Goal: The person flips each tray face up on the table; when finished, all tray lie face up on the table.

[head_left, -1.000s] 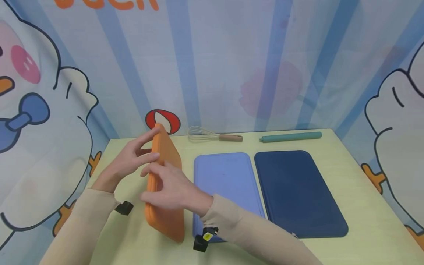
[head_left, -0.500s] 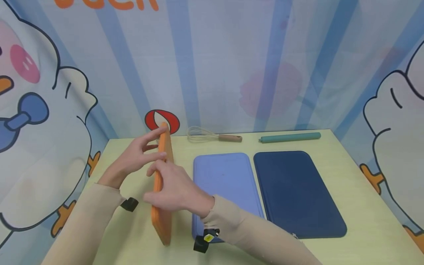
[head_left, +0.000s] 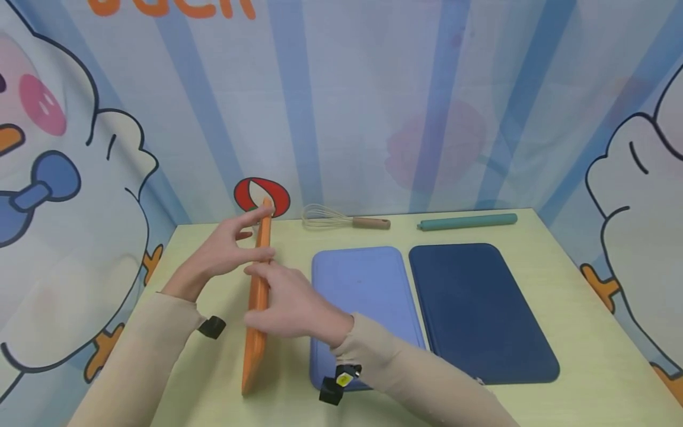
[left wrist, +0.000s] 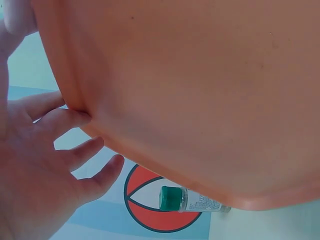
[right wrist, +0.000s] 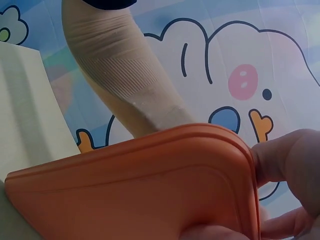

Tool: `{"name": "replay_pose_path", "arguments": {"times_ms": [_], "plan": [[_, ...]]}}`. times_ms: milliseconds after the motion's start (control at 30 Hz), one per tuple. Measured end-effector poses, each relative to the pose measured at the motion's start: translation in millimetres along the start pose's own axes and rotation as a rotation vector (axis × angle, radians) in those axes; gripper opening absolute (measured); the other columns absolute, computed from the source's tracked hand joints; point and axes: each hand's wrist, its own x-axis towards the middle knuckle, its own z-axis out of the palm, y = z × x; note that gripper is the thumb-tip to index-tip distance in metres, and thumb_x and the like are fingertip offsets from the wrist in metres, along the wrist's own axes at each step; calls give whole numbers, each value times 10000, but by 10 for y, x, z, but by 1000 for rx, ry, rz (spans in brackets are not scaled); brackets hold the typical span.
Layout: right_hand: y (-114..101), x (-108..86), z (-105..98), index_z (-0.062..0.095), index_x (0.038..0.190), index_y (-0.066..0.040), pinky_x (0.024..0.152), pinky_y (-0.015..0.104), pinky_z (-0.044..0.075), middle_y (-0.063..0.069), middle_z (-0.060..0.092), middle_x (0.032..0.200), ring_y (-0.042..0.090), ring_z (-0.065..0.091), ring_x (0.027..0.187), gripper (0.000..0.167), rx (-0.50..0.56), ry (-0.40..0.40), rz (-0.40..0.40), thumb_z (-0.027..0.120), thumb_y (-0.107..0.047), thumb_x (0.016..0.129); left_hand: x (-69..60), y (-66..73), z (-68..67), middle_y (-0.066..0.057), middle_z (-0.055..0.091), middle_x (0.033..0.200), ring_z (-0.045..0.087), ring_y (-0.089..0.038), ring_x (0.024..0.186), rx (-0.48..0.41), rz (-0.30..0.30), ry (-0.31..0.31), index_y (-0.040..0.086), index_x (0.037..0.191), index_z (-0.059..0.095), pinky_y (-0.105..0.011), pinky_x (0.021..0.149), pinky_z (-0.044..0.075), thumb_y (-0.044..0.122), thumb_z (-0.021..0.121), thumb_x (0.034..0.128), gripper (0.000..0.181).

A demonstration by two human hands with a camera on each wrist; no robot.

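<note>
An orange tray [head_left: 258, 302] stands on edge at the table's left, its narrow side facing the head camera. My right hand [head_left: 299, 299] grips its upper edge, with thumb and fingers bent around the rim. Farther along that edge, my left hand [head_left: 226, 249] holds the tray between thumb and fingers, the fingers spread. In the left wrist view the tray's broad face [left wrist: 190, 100] shows a raised rim with fingertips against it. The right wrist view shows the other face [right wrist: 125, 200], close to the right hand's fingers.
A light blue tray [head_left: 363, 284] and a navy tray [head_left: 480, 314] lie flat on the pale table [head_left: 539, 279]. Behind them are a whisk [head_left: 370, 223] and a green rod [head_left: 469, 221]. A small green-capped bottle [left wrist: 172, 198] shows past the orange tray. Printed fabric walls enclose the table.
The orange tray has turned from showing its right-hand face to nearly edge-on. Both hands have shifted slightly to the right with it and kept their hold.
</note>
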Motion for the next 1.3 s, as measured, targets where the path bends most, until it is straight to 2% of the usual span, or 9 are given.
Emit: {"name": "replay_pose_path", "arguments": {"times_ms": [333, 400, 533, 633, 733, 867, 967, 1100, 1300], "plan": [[128, -64, 25, 414, 1610, -75, 939, 245, 504, 29, 500, 1587, 152, 583, 1199, 827, 57, 3, -31, 710, -142, 840, 32, 1, 50, -16, 337, 1704, 305, -327, 1556, 9, -4, -30, 228, 1623, 429, -652, 1226, 266, 309, 796, 936, 784], [155, -87, 42, 374, 1633, -89, 1010, 267, 503, 5, 448, 1628, 153, 565, 1283, 864, 110, 2, -33, 694, -119, 830, 31, 10, 60, -16, 319, 1713, 295, -336, 1563, 14, -9, -34, 230, 1628, 419, -660, 1226, 259, 314, 804, 931, 801], [229, -120, 72, 326, 1651, -92, 1167, 293, 416, -50, 346, 1683, 116, 433, 1467, 902, 278, -7, -38, 660, -45, 814, 31, 28, 78, -9, 289, 1725, 267, -330, 1578, 18, -16, -46, 228, 1637, 401, -654, 1234, 251, 308, 806, 931, 818], [272, -140, 76, 304, 1654, -73, 1213, 293, 353, -68, 302, 1699, 92, 347, 1525, 917, 388, -16, -49, 640, 1, 803, 37, 29, 83, -15, 285, 1726, 230, -311, 1595, 17, -3, -60, 205, 1641, 391, -641, 1243, 244, 275, 792, 944, 807], [299, -154, 73, 295, 1653, -65, 1214, 287, 345, -60, 296, 1704, 87, 324, 1535, 921, 450, -20, -49, 628, 14, 799, 36, 25, 78, -25, 305, 1718, 220, -303, 1598, 13, 13, -73, 192, 1647, 376, -646, 1243, 238, 259, 774, 960, 797], [347, -159, 70, 302, 1649, -61, 1115, 269, 448, -33, 309, 1701, 144, 352, 1536, 917, 512, -4, -15, 629, 24, 797, 22, 4, 65, -20, 336, 1704, 261, -308, 1580, 2, 26, -67, 221, 1654, 363, -671, 1233, 237, 291, 753, 978, 783], [383, -157, 54, 317, 1643, -56, 907, 268, 529, -18, 331, 1693, 213, 399, 1523, 905, 560, 16, 6, 628, 43, 799, 9, -27, 58, -16, 343, 1700, 295, -340, 1558, -6, 15, -46, 243, 1647, 378, -681, 1221, 251, 321, 737, 990, 753], [424, -147, 34, 336, 1638, -60, 689, 273, 480, -5, 355, 1687, 238, 431, 1510, 894, 621, 34, 4, 612, 79, 799, -37, -68, 51, -38, 370, 1680, 333, -381, 1526, -29, -24, -8, 244, 1626, 418, -677, 1211, 273, 333, 723, 999, 702], [485, -145, 47, 375, 1625, -65, 663, 275, 482, 62, 366, 1682, 232, 468, 1488, 869, 683, 55, 3, 588, 102, 799, -177, -182, 45, -74, 413, 1647, 363, -393, 1504, -58, -90, 57, 194, 1604, 446, -685, 1198, 293, 303, 730, 1003, 674]]}}
